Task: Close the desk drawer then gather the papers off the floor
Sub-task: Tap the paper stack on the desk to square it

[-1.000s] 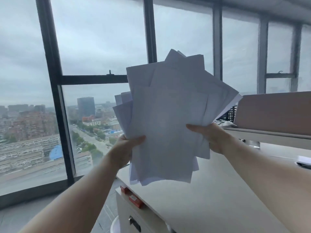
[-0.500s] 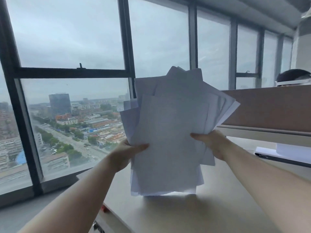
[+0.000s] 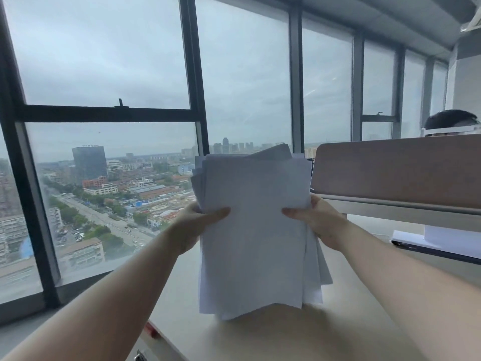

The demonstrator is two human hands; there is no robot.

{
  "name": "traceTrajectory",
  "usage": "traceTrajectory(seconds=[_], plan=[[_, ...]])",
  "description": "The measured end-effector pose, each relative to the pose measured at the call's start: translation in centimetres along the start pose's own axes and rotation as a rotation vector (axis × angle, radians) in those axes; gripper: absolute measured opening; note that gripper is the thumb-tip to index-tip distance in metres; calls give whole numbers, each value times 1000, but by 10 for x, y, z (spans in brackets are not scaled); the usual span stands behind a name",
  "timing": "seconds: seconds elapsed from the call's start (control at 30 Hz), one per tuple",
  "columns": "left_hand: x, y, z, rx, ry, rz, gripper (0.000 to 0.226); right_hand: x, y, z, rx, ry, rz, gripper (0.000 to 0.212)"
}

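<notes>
Stack of white papers (image 3: 253, 230) held upright, bottom edges meeting the beige counter (image 3: 286, 337), left hand (image 3: 200, 225) gripping the stack's left edge, right hand (image 3: 315, 220) gripping its right edge, brown desk divider (image 3: 395, 173) just right, city windows (image 3: 104, 126) behind.

the papers (image 3: 256, 230) are a loose stack of white sheets standing upright, edges uneven and fanned at the top and at 4 o'clock. the bottom edges touch the pale desk (image 3: 299, 334), at centre frame.
</notes>
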State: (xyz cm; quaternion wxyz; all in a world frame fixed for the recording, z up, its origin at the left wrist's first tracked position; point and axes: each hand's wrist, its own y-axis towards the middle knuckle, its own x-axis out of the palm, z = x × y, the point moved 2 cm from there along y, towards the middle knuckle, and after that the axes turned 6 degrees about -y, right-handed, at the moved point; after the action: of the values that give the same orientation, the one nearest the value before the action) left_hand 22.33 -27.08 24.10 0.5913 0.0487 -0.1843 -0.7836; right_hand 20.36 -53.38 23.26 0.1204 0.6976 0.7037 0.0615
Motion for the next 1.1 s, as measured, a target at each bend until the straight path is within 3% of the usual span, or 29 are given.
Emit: traceTrajectory(seconds=[0.17, 0.33, 0.43, 0.5, 0.57, 0.67, 0.77, 0.87, 1.0, 1.1], plan=[[-5, -1, -7, 47, -20, 117, 11, 1, 0, 8, 19, 19, 30, 48], [9, 5, -6, 102, -216, 190, 7, 7, 1, 4, -65, 126, 88, 42], [20, 12, 5, 157, -211, 129, 9, 9, 5, -12, -156, 195, 86, 41], [22, 16, 8, 177, -129, 57, 23, 8, 8, -17, -181, 167, 111, 31], [21, 20, 7, 199, -82, 81, 31, 7, 10, -16, -193, 143, 143, 23], [24, 26, 9, 226, -108, 183, 21, 8, 14, -17, -229, 99, 190, 41], [31, 34, 12, 234, -97, 200, 16, 12, 21, -25, -301, 56, 217, 37], [33, 41, 14, 235, -95, 201, 31, 16, 27, -31, -337, 11, 232, 45], [25, 43, -7, 157, -35, 114, 9, 9, 31, -6, -215, 49, 182, 57], [10, 35, -40, 46, -38, 103, 21, -2, 29, 30, -82, 47, 157, 54]])
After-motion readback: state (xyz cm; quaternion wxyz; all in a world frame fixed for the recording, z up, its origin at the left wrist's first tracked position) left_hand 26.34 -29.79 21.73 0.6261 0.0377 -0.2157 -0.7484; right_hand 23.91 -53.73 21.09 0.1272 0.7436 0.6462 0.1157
